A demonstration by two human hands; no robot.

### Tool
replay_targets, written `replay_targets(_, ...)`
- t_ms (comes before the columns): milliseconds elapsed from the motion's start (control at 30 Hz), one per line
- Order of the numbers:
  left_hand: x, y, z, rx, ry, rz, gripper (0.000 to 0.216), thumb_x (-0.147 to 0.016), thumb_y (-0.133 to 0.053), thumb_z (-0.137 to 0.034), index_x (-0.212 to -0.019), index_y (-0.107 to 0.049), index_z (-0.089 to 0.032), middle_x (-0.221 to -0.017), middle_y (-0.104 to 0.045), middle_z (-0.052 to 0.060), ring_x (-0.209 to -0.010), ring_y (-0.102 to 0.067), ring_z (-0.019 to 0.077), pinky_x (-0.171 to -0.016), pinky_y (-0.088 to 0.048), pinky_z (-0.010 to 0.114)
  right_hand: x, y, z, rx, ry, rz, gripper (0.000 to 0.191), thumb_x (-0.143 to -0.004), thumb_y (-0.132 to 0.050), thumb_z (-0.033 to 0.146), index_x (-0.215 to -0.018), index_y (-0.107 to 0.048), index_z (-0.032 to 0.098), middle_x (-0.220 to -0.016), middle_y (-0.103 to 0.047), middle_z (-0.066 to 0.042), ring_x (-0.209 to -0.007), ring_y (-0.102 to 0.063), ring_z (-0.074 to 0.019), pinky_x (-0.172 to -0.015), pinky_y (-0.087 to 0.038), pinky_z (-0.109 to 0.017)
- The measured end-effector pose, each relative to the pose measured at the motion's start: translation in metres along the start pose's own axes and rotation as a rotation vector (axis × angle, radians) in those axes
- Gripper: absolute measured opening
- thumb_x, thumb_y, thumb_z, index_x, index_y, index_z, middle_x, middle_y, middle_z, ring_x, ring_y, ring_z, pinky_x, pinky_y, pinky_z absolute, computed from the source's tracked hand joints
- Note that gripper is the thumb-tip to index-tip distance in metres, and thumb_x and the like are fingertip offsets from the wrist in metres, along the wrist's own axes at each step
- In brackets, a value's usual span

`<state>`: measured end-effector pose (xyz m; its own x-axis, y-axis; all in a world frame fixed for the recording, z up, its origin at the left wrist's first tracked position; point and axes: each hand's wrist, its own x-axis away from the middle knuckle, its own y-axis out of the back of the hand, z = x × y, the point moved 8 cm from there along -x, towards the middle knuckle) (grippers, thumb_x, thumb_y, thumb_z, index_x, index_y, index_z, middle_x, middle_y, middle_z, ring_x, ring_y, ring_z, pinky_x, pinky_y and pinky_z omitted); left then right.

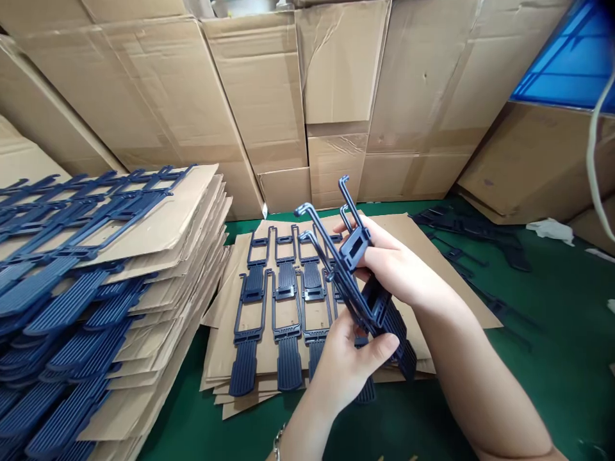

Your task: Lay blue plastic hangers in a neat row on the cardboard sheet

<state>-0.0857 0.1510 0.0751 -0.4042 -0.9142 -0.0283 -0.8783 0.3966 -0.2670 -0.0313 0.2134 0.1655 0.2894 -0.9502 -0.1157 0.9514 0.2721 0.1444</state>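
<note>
Between both hands, left hand (343, 365) and right hand (401, 272) clamped a bundle of blue plastic hangers (358, 282), hooks aligned upward, above the cardboard sheet (432, 256) of laid-out hangers (283, 307).

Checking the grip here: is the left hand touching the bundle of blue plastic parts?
Touching. The head view shows the left hand with its thumb pressed against the lower end of the bundle of blue plastic parts, which the right hand grips higher up.

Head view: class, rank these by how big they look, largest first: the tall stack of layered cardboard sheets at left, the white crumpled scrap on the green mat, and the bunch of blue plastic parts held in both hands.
1. Tall stack of cardboard sheets.
2. Bunch of blue plastic parts, though nearness to the camera enlarges it.
3. White scrap, farther off, clearly smallest.
</note>
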Motion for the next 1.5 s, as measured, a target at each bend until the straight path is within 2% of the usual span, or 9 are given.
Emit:
replay_targets(267,0.004,0.016,0.009,0.114,-0.048,-0.027,0.035,-0.079,-0.057,-0.040,-0.109,-0.056,-0.023,-0.099,-0.060,0.005,-0.091,-0.055,0.0178,-0.083,-0.045,0.031,-0.005,-0.004,-0.011,-0.120,-0.065,-0.003,0.047,-0.070,-0.044,0.016,-0.116,-0.041,0.028,-0.067,-0.044,0.004,-0.052,-0.044,-0.0087,-0.049,-0.038,-0.020)
replay_targets(433,0.010,0.029,0.016,0.256,-0.030,-0.098,0.040,-0.080,-0.052,-0.046,-0.113,-0.054,-0.024,-0.104,-0.060,0.007,-0.094,-0.057,0.0200,-0.083,-0.046,0.034,-0.007,-0.011,-0.015,-0.096,-0.063,0.081,0.047,-0.080,-0.045,0.027,-0.125,-0.034,0.031,-0.082,-0.053,0.001,-0.061,-0.053,-0.0114,-0.055,-0.044,-0.024)
replay_targets(600,0.012,0.037,0.012,0.235,-0.067,-0.225,0.035,-0.078,-0.056,-0.044,-0.106,-0.058,-0.023,-0.103,-0.061,0.005,-0.100,-0.056,0.0195,-0.093,-0.041,0.036,-0.008,-0.011,-0.012,0.093,0.034,0.127,0.024,-0.084,-0.043,0.039,-0.096,-0.052,0.020,-0.086,-0.057,-0.001,-0.074,-0.055,-0.0133,-0.061,-0.044,-0.024)
replay_targets(833,0.011,0.044,0.013,0.444,0.030,-0.390,0.040,-0.069,-0.065,-0.047,-0.100,-0.057,-0.022,-0.094,-0.063,0.005,-0.088,-0.061,0.0201,-0.077,-0.051,0.034,-0.010,0.000,-0.013,0.537,0.017,-0.059,0.046,-0.081,-0.041,0.055,-0.057,-0.042,0.015,-0.053,-0.045,0.000,-0.049,-0.038,-0.0082,-0.045,-0.026,-0.021)
replay_targets(1000,0.014,0.045,-0.004,0.510,-0.072,-0.430,0.025,-0.073,-0.064,-0.040,-0.084,-0.056,-0.020,-0.092,-0.063,0.003,-0.074,-0.060,0.0130,-0.068,-0.052,0.029,-0.016,0.054,-0.004,0.736,0.037,-0.414,0.028,-0.079,-0.047,0.037,-0.062,-0.052,0.015,-0.053,-0.046,0.000,-0.052,-0.040,-0.0105,-0.051,-0.028,-0.022)
replay_targets(1100,0.018,0.050,-0.009,0.525,-0.172,-0.462,0.024,-0.074,-0.063,-0.041,-0.081,-0.055,-0.019,-0.091,-0.062,0.003,-0.070,-0.060,0.0124,-0.065,-0.053,0.029,-0.027,0.103,-0.031,0.881,-0.070,-0.535,0.017,-0.076,-0.049,0.031,-0.078,-0.059,0.017,-0.069,-0.057,-0.004,-0.064,-0.049,-0.0149,-0.056,-0.032,-0.023)
replay_targets(1267,0.018,0.057,-0.004,0.591,-0.205,-0.498,0.028,-0.073,-0.062,-0.045,-0.075,-0.051,-0.019,-0.090,-0.063,0.003,-0.070,-0.061,0.0131,-0.065,-0.052,0.030,-0.040,0.160,-0.111,1.110,-0.451,-0.358,0.018,-0.072,-0.055,0.031,-0.079,-0.060,0.014,-0.082,-0.061,-0.011,-0.075,-0.056,-0.0210,-0.058,-0.037,-0.025)
replay_targets(1367,0.016,0.058,-0.002,0.645,-0.168,-0.527,0.029,-0.073,-0.062,-0.046,-0.079,-0.052,-0.020,-0.090,-0.062,0.003,-0.069,-0.060,0.0136,-0.064,-0.052,0.031,-0.034,0.167,-0.142,1.034,-0.643,-0.203,0.026,-0.071,-0.058,0.032,-0.087,-0.060,0.012,-0.069,-0.060,-0.010,-0.061,-0.057,-0.0194,-0.051,-0.039,-0.025)
replay_targets(1500,0.014,0.054,0.000,0.713,-0.061,-0.546,0.028,-0.073,-0.062,-0.045,-0.083,-0.053,-0.019,-0.088,-0.059,0.004,-0.069,-0.058,0.0138,-0.061,-0.052,0.032,-0.027,0.161,-0.151,0.900,-0.756,-0.143,0.040,-0.073,-0.057,0.026,-0.109,-0.055,0.009,-0.056,-0.058,-0.006,-0.047,-0.054,-0.0162,-0.045,-0.041,-0.024)
